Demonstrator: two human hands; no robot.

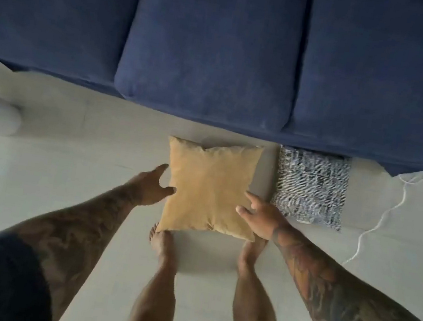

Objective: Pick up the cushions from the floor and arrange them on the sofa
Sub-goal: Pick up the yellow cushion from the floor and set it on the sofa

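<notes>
Tattooed forearms reach down: the left hand (149, 187) at the yellow cushion's (210, 187) left edge, fingers spread, unclosed; the right hand (261, 216) open on its right edge. It looks just off the floor (54, 165). Squeeze both sides evenly, then lift toward the blue sofa (210, 43), leaving the woven cushion (311, 188) beside it for later

Pale floor (64, 194) runs below the blue sofa (220, 52), which stands on it. On the floor: a yellow cushion (209, 190) at the bare feet (160, 243), a woven grey cushion (311, 188) just beside it, and a white cable (381, 219) snaking off right.
</notes>
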